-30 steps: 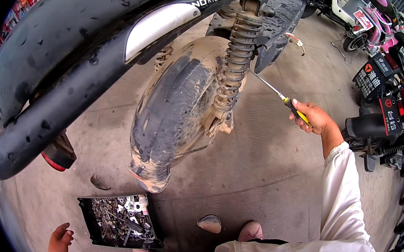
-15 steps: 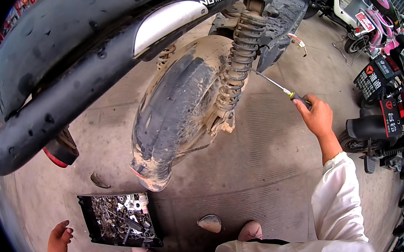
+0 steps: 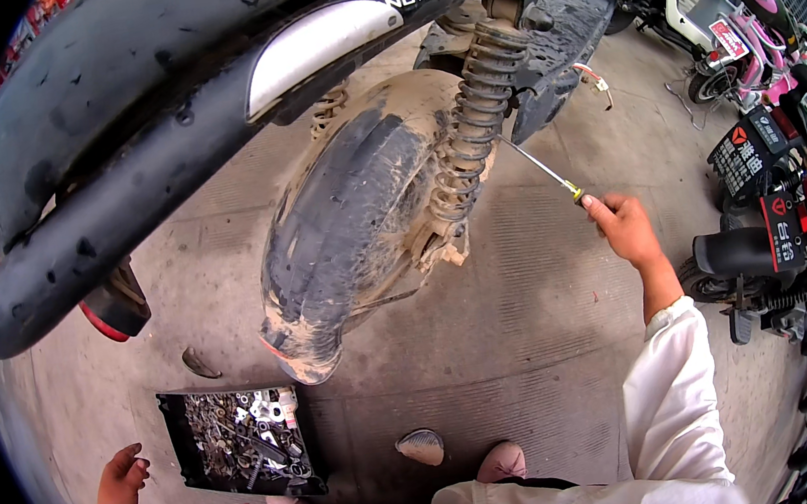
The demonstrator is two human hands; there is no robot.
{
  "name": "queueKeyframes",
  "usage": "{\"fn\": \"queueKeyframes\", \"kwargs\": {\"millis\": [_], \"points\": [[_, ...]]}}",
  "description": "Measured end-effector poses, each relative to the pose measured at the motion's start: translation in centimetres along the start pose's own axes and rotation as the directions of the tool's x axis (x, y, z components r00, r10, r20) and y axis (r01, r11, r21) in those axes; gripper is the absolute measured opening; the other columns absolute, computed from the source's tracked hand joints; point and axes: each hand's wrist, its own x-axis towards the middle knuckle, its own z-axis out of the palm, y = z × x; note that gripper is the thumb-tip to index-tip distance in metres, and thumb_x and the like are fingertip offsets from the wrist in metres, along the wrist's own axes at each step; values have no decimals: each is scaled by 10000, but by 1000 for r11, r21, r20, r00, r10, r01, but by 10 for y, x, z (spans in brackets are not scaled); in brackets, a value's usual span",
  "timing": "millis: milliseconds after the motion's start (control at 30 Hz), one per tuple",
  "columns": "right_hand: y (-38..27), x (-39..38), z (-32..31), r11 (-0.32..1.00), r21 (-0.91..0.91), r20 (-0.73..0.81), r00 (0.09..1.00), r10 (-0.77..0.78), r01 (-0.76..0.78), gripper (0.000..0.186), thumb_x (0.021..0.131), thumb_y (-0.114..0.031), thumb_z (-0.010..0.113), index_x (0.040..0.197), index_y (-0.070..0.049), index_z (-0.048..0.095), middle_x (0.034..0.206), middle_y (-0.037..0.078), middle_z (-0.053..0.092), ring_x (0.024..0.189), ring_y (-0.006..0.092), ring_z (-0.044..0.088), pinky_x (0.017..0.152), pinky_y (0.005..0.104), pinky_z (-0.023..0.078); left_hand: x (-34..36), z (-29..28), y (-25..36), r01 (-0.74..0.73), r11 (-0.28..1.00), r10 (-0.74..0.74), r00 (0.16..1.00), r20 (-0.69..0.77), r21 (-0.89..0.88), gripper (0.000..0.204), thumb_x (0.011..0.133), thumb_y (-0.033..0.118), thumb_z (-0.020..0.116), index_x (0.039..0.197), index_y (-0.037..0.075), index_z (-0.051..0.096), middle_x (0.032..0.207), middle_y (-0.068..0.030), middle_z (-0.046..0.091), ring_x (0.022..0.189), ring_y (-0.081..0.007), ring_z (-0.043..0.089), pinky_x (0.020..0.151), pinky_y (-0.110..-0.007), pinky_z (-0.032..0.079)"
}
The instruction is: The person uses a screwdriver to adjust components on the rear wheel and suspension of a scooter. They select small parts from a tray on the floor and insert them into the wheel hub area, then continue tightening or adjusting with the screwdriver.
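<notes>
My right hand (image 3: 626, 228) is closed round the handle of a screwdriver (image 3: 545, 171). Its long thin shaft points up and left, and the tip goes out of sight behind the muddy coil spring shock absorber (image 3: 476, 117) of a scooter. Beside the spring, a mud-caked black rear mudguard (image 3: 344, 219) hangs down. Off to the lower left, my left hand (image 3: 122, 485) holds nothing, its fingers slightly curled and apart. Close to it on the floor stands a black tray (image 3: 172, 436) full of mixed screws, nuts and small metal parts.
The scooter's thick black rail (image 3: 144, 193) crosses the upper left. A loose wire connector (image 3: 602, 85) dangles near the frame. Parked scooters (image 3: 774, 237) line the right side. A rounded flat piece (image 3: 420, 446) lies on the floor by my shoes (image 3: 502, 462).
My right hand has turned a little round the screwdriver handle, covering more of it. The view has shifted slightly. My left hand keeps its place.
</notes>
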Motion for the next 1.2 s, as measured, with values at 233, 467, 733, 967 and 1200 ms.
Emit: {"fn": "queueKeyframes", "kwargs": {"millis": [233, 467, 733, 967, 1200], "points": [[3, -6, 13, 811, -513, -225, 868, -442, 280, 518, 915, -543, 674, 848, -31, 635, 613, 6, 531, 456, 114, 463, 433, 262, 352, 2, 1, 0, -14, 1000, 14, 1000, -2, -7, 533, 936, 298, 655, 1377, 18, 548, 1007, -52, 676, 846, -137, 592, 746, -281, 483], [-10, -1, -3, 845, 361, 479, 856, 196, -395, 524, 942, -561, 627, 819, -52, 616, 640, 22, 563, 447, 122, 442, 403, 275, 309, -1, 2, 1, 4, 1000, -4, 1000, -1, 0, 515, 943, 279, 645, 1376, 17, 549, 1000, -41, 673, 842, -129, 586, 746, -276, 477], [3, 0, 10, 901, -346, -226, 909, -350, 261, 375, 900, -420, 717, 916, -53, 637, 632, 15, 564, 487, 110, 474, 435, 284, 331, -2, 3, 9, 11, 1000, -11, 1000, 7, 4, 515, 942, 279, 644, 1374, 16, 551, 995, -42, 670, 841, -130, 584, 741, -276, 478], [12, -2, 6, 940, 335, 66, 997, 50, -69, 252, 838, -216, 747, 956, -35, 617, 712, 6, 560, 629, 94, 495, 540, 283, 370, 0, 7, 12, -4, 1000, 4, 1000, -1, 20, 517, 942, 276, 640, 1378, 13, 548, 995, -52, 671, 842, -127, 583, 737, -272, 478], [20, -20, 13, 971, 40, -257, 941, -218, 235, 241, 795, -126, 779, 906, -12, 599, 740, -14, 551, 682, 75, 466, 603, 265, 410, 1, 2, 2, -4, 1000, 4, 1000, 2, 17, 534, 940, 321, 650, 1377, 31, 552, 1011, -53, 676, 851, -127, 591, 742, -274, 483]]}}
